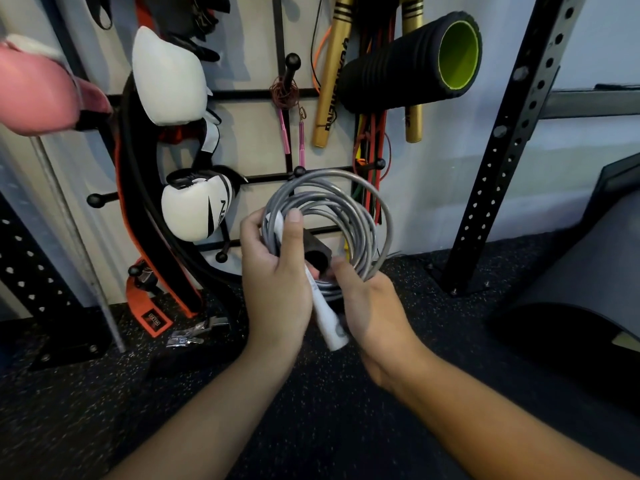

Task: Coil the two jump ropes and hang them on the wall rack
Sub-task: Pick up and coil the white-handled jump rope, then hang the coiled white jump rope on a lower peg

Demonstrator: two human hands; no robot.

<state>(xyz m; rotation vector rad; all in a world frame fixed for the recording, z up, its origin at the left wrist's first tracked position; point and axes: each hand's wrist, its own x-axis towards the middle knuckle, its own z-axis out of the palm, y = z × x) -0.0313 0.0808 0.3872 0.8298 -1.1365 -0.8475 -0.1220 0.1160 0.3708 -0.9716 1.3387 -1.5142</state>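
Two hands on one coiled grey jump rope (346,216), held up in front of the black wall rack (263,93). Left hand (277,271) wrapped round the left side of the coil, thumb laid across the strands and pointing up, fingers curled behind. Right hand (367,306) clasping the bottom of the coil from the right, fingers hooked under the gathered loops. Between the two hands, a white handle (329,320) slanting down and out past the lower edge of the grip, and a black handle end (317,254) poking up just above the right fingers, inside the ring of loops. Top of the coil overlapping a rack peg (299,171) from this view; touching or not, cannot tell.

Above the grip, a second jump rope with pink handles (285,95), coiled and hung on an upper peg, handles dangling. Left of the grip, white boxing gloves (194,207) and a black-and-orange belt (138,188) on the rack. Up and right of the grip, gold sticks (329,84), a black foam roller with green core (415,60), coloured bands (372,147). Far right, a perforated black upright (512,147). Below, dark speckled floor (104,393).
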